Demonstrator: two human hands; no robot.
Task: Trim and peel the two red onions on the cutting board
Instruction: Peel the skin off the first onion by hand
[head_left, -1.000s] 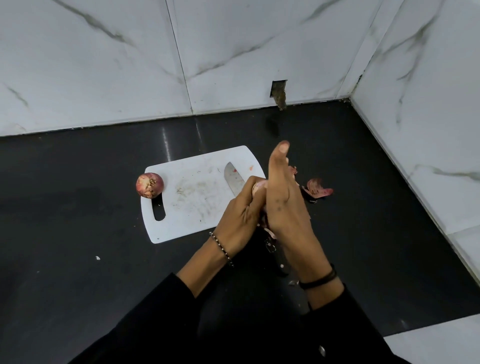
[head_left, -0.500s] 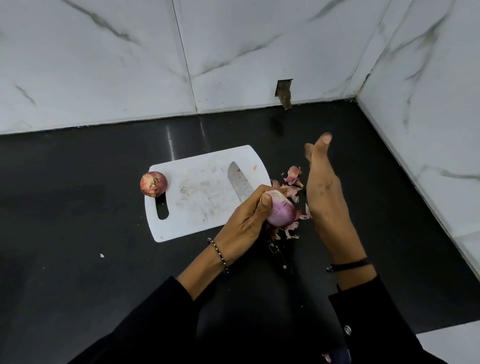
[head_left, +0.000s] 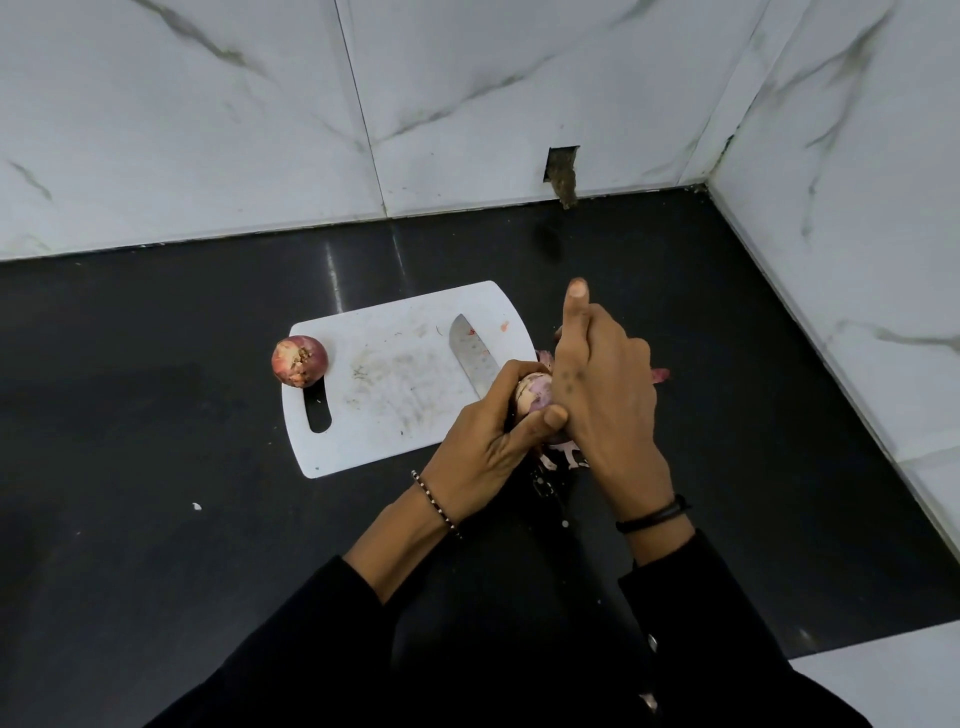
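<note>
The half-peeled red onion (head_left: 535, 396), pale purple where bared, sits in the left hand (head_left: 480, 449), whose fingers and thumb curl round it just over the near right corner of the white cutting board (head_left: 395, 421). The right hand (head_left: 605, 387), half a second ago spread and apart, now lies against the onion, one digit pointing up; whether it pinches anything cannot be told. The second red onion (head_left: 300, 361) stays unpeeled at the board's left edge, the knife (head_left: 471, 358) on its right part, peel scraps (head_left: 660, 374) on the black counter (head_left: 156, 519).
</note>
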